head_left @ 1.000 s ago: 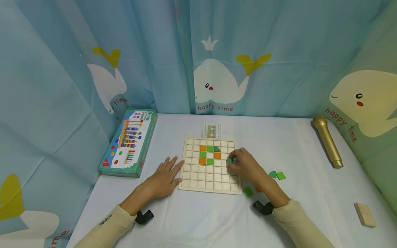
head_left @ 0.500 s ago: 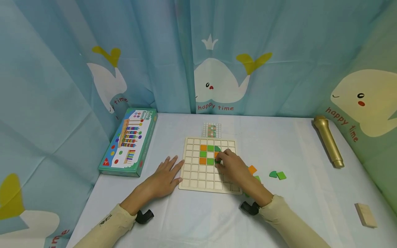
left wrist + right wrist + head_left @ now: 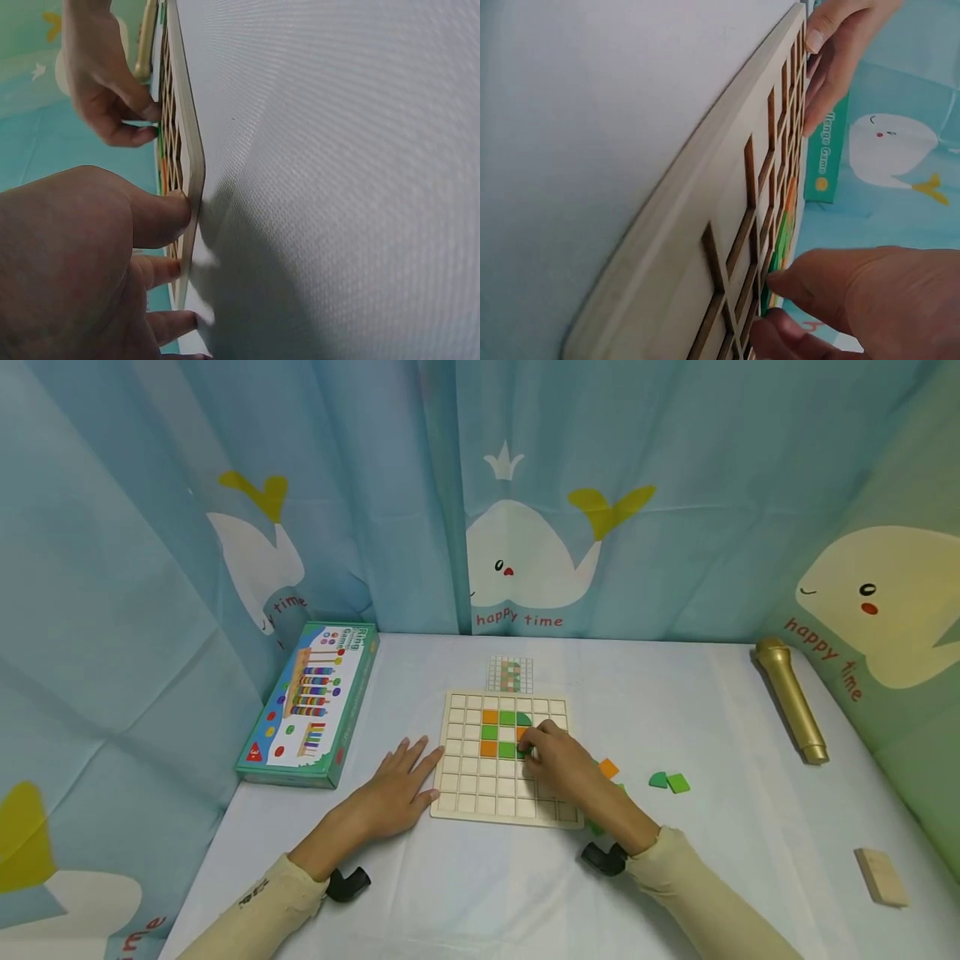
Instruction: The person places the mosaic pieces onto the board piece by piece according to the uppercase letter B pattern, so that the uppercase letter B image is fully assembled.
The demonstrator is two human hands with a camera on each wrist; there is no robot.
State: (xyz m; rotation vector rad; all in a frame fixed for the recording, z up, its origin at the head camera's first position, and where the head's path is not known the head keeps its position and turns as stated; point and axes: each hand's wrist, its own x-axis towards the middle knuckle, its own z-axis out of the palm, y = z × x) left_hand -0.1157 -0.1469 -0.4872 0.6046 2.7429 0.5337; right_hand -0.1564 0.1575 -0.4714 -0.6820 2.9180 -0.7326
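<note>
A wooden grid board (image 3: 495,789) lies on the white table, with orange and green square tiles and a dark green quarter-round tile (image 3: 523,719) in its cells. My right hand (image 3: 562,764) pinches another dark green tile (image 3: 768,279) at the cell below the right-hand orange tile (image 3: 521,734). Thumb and fingertips cover most of that piece in the head view. My left hand (image 3: 393,793) lies spread at the board's left side, its thumb and fingertips touching the edge, as the left wrist view shows.
Behind the board lies a small pattern card (image 3: 511,675). Loose tiles, among them an orange square (image 3: 608,768), a quarter-round piece (image 3: 658,780) and a green square (image 3: 678,783), lie to the right. Further out are a game box (image 3: 311,706), a gold microphone (image 3: 792,702) and a wooden block (image 3: 881,877).
My right hand has carried the dark green tile left from the board's right side to the coloured tiles, then stayed there over the last half second. My left hand keeps its place.
</note>
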